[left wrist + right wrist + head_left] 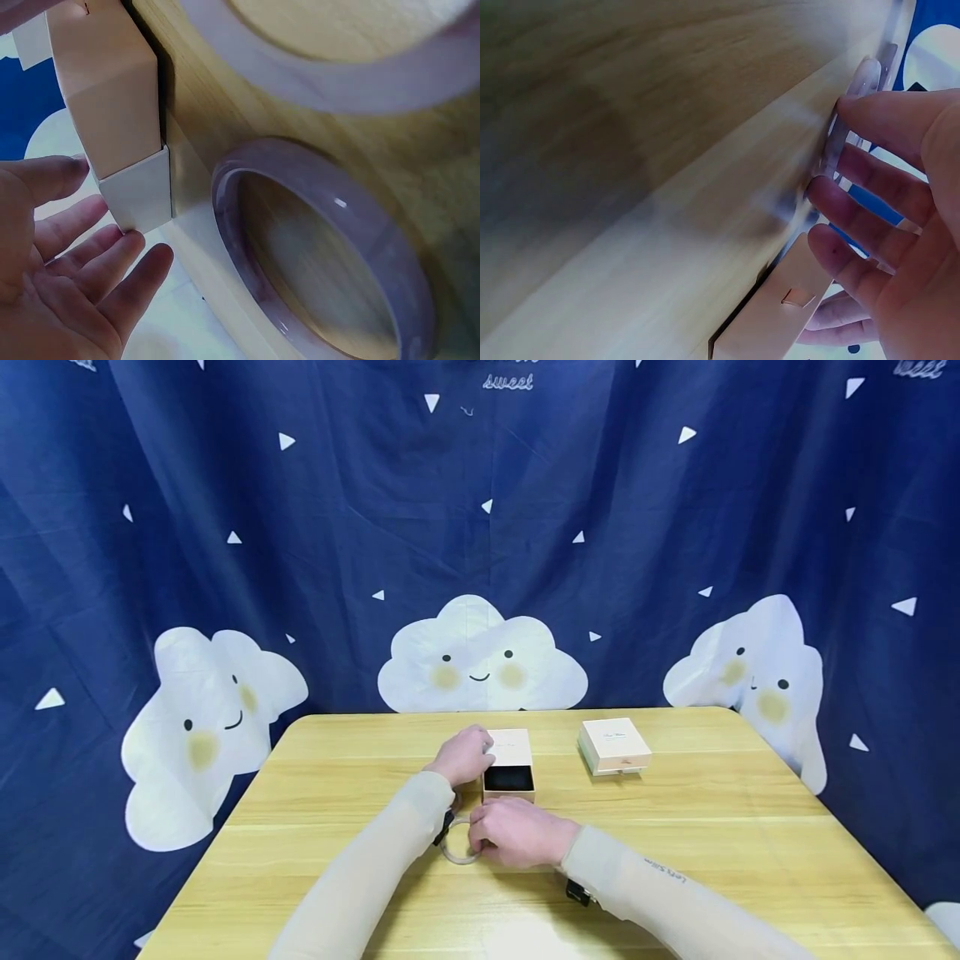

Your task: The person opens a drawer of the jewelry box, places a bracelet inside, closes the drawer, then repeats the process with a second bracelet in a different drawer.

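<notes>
Right hand [517, 831] touches bangle [459, 852]; open box [508, 781] (dark-lined).

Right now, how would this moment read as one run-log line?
left hand: open, touching open box | right hand: grips bangle on table | closed box: apart, untouched

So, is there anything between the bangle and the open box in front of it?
Nothing visible. The bangle lies on the table under the right hand, and only bare wood separates it from the open box, which the left hand touches.
</notes>
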### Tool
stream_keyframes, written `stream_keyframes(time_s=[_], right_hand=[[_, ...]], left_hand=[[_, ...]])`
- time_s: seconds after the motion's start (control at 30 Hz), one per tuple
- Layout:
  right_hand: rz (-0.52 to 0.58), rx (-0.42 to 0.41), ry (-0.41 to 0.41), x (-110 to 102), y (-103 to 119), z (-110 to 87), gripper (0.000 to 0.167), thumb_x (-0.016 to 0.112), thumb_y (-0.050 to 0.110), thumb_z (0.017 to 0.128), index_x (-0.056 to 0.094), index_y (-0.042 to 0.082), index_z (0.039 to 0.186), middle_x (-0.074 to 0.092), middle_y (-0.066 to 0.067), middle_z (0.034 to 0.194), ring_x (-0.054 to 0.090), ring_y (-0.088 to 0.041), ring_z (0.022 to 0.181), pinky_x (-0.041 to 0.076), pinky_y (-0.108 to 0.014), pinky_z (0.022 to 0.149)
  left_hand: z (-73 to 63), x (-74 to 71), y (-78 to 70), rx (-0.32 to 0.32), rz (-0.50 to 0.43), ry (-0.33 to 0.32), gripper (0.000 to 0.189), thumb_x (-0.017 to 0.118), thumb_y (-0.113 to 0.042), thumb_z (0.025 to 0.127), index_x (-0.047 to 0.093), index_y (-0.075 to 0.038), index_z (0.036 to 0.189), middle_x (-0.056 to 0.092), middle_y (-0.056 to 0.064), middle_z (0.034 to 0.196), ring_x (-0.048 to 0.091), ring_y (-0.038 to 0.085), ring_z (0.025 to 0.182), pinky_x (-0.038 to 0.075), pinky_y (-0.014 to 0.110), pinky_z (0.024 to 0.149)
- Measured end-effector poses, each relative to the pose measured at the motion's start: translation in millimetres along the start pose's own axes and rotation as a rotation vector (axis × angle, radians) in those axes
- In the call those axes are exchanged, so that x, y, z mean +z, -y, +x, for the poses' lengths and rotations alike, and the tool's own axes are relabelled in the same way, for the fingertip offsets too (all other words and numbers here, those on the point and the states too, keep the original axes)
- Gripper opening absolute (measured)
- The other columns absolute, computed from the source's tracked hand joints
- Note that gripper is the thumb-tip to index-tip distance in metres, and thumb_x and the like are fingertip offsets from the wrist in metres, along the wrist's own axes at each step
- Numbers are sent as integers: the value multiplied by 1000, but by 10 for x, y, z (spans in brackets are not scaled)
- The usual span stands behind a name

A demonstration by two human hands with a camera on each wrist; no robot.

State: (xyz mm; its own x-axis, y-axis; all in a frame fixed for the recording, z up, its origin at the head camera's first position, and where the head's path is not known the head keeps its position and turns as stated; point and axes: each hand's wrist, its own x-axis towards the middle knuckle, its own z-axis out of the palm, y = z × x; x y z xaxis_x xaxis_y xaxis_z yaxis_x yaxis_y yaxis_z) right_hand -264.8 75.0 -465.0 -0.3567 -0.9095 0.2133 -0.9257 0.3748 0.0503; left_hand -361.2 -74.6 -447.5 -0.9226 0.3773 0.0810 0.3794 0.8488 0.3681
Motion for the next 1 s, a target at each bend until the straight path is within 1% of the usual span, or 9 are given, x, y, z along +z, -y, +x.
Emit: stream_keyframes(time_s=[0.13, 0.2, 0.33, 0.4, 0.5, 0.6, 0.73, 0.87, 1.0], right_hand=[[-16, -5, 9, -16, 8, -21, 14, 77, 16, 81, 75, 30, 84, 62, 16, 86, 61, -3, 83, 51, -21, 73], [-12, -4, 24, -43, 15, -35, 13, 77, 17, 81, 74, 29, 85, 61, 15, 86, 59, -3, 82, 50, -20, 70], [29, 7, 62, -103, 28, -64, 12, 75, 17, 85, 74, 28, 88, 60, 14, 88, 55, 2, 74, 47, -16, 63], [59, 16, 78, -135, 37, -73, 11, 74, 16, 87, 73, 26, 88, 60, 12, 88, 52, 3, 70, 46, -14, 60], [88, 28, 86, -171, 43, -87, 10, 72, 16, 88, 71, 25, 86, 58, 11, 87, 47, 4, 67, 42, -12, 59], [101, 34, 84, -183, 42, -103, 12, 71, 15, 89, 67, 25, 82, 55, 12, 84, 44, 3, 65, 38, -11, 58], [105, 52, 102, -206, 40, -139, 16, 69, 15, 90, 63, 25, 79, 53, 14, 83, 44, 3, 66, 37, -10, 59], [122, 69, 118, -266, 44, -183, 12, 71, 14, 89, 67, 22, 82, 59, 12, 85, 46, 4, 69, 40, -8, 62], [113, 66, 98, -293, 24, -222, 11, 71, 13, 88, 68, 22, 83, 61, 12, 86, 48, 4, 72, 41, -7, 65]], left_hand=[[4, 8, 10, 0, 14, -4, 30, 64, -18, 94, 70, -5, 120, 62, 9, 130, 61, 25, 116, 52, 43, 97], [8, 11, 15, 1, 19, -10, 27, 64, -18, 94, 70, -6, 117, 62, 9, 129, 61, 24, 114, 53, 42, 95], [16, 15, 21, 1, 15, -17, 21, 64, -17, 93, 72, -6, 109, 63, 9, 129, 60, 23, 110, 52, 42, 92], [15, 16, 21, -3, 11, -18, 21, 64, -16, 93, 72, -6, 110, 63, 9, 129, 61, 24, 111, 52, 42, 94], [7, 15, 17, -7, 9, -20, 27, 65, -17, 93, 72, -5, 116, 64, 9, 128, 61, 25, 116, 52, 43, 98], [7, 21, 20, -5, 14, -19, 28, 65, -17, 93, 72, -5, 118, 63, 9, 127, 61, 26, 118, 51, 43, 100], [16, 29, 26, -1, 13, -15, 28, 64, -17, 93, 72, -5, 117, 63, 9, 128, 60, 25, 119, 51, 43, 100], [19, 28, 15, 0, 10, -12, 28, 64, -17, 93, 72, -5, 118, 63, 9, 129, 60, 26, 120, 50, 43, 101], [24, 31, 5, 0, 9, -9, 28, 64, -17, 94, 72, -5, 118, 63, 8, 129, 60, 25, 120, 50, 43, 101]])
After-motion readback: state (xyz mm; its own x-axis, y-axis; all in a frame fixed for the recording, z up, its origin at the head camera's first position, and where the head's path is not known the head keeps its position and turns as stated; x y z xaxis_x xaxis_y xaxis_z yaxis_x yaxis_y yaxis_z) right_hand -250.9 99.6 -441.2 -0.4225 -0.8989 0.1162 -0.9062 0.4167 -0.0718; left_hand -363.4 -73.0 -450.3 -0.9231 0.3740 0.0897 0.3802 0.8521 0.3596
